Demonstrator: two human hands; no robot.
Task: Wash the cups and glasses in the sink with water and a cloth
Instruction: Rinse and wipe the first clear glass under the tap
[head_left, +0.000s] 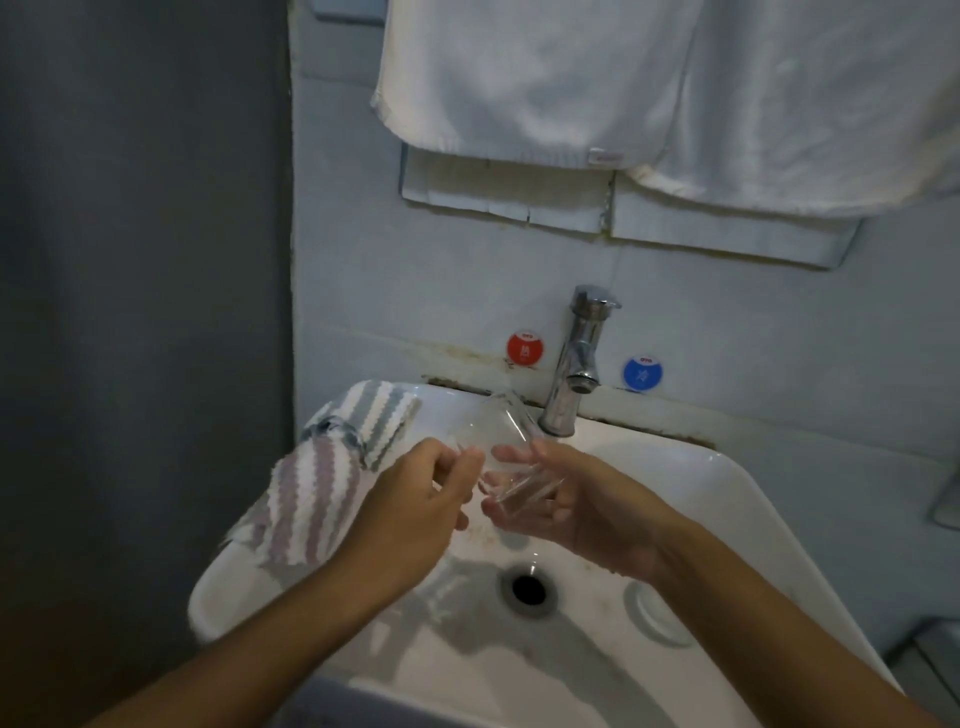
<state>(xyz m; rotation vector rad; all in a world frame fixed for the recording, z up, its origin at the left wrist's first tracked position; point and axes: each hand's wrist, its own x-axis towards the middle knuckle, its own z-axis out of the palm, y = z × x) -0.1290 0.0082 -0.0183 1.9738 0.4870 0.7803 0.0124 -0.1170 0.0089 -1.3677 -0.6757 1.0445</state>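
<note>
- Clear drinking glass (501, 441), tilted, mouth toward the tap, held over the white sink (727, 499), base between both hands.
- Second clear glass (332, 434), lying on the striped cloth (311, 483) at the sink's left rim.
- Striped cloth, white with grey and mauve zigzag bands, draped over the left rim, one end hanging outside.

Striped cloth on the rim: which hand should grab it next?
Probably left. The left hand is right beside the striped cloth; the right hand cradles the glass across the sink.
</note>
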